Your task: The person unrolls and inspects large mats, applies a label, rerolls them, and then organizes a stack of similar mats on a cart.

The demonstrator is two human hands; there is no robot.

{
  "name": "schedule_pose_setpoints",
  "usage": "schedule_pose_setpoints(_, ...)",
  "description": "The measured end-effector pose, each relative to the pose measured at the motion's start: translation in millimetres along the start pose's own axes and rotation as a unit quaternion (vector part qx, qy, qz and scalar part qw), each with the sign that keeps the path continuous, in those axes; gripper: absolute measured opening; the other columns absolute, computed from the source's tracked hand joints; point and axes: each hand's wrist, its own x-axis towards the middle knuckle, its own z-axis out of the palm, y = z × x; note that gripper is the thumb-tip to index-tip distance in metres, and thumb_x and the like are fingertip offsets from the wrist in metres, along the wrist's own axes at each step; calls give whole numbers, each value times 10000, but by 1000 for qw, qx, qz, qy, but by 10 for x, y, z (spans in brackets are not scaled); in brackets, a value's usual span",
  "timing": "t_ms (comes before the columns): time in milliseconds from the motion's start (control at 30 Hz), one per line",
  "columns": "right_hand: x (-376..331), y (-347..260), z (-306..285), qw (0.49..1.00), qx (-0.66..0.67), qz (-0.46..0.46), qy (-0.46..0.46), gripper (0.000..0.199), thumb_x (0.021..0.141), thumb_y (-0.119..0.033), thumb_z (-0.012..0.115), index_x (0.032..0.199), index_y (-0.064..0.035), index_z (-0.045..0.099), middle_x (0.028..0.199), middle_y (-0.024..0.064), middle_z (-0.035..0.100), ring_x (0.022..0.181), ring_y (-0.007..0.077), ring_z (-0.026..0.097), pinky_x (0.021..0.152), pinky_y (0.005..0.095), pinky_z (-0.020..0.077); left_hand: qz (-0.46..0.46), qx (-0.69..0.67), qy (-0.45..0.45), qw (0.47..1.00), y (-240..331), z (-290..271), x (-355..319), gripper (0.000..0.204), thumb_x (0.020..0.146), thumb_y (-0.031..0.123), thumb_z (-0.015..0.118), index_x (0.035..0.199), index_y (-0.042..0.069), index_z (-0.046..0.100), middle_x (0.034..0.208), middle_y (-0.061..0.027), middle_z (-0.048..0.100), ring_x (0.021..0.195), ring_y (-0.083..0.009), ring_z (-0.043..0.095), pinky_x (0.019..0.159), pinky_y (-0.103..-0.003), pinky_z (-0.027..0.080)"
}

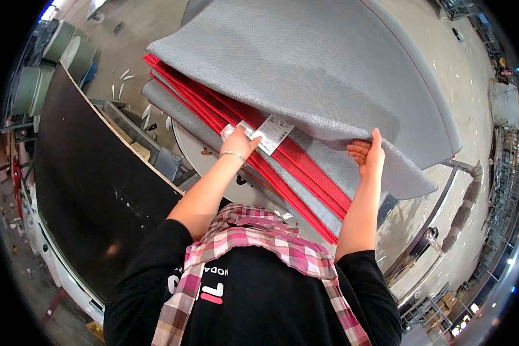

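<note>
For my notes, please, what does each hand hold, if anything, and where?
Right hand: top grey sheet, apparently by its near edge. Left hand: at white label, grip unclear.

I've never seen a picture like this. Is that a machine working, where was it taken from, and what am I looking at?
No machine: these are a person's own two bare hands. There is one picture, taken by a camera worn on the person's head and looking down. Its very wide lens bends straight edges, and the picture's left is the person's left.

In front lies a stack of grey and red sheets. The surface under it is mostly hidden. The left hand is at the white labels on the stack. The right hand is at the raised edge of the top grey sheet. How firmly either hand grips, I can't tell. Off to the left is a large black board.
</note>
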Motion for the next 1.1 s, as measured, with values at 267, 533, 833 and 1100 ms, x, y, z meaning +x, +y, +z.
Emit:
schedule_pose_setpoints(267,-26,144,-12,1000,-7,1,-10,657,775,-540,410,765,107,528,637,202,588,417,174,529,350,190,356,-168,-254,-164,938,-11,128,179,227,715,216,590,728,-6,543,676,-147,581,731,-260,588,624,-341,462)
schedule_pose_setpoints(533,-484,977,-194,993,69,68,-73,485,823,-402,370,973,49,469,807,205,601,610,234,594,502,279,430,-156,-813,-218,517,67,-215,51,343,752,199,490,1060,58,434,1062,-115,501,1007,-281,466,873,-434,377)
schedule_pose_setpoints(833,-1497,1837,-274,942,194,100,-255,348,868,-341,369,714,-44,467,819,116,545,786,211,512,754,341,399,-153,-566,29,810,-81,-358,-221,385,686,22,581,1030,-76,437,996,-157,517,884,-275,510,756,-403,418)
schedule_pose_setpoints(1100,-2043,362,-795,737,-15,18,-675,594,805,-410,467,1169,50,373,1206,199,377,1144,294,333,954,388,245,-52,-519,30,853,-874,-891,-1214,407,662,-11,479,1065,-59,447,994,-143,539,843,-269,543,746,-386,433)
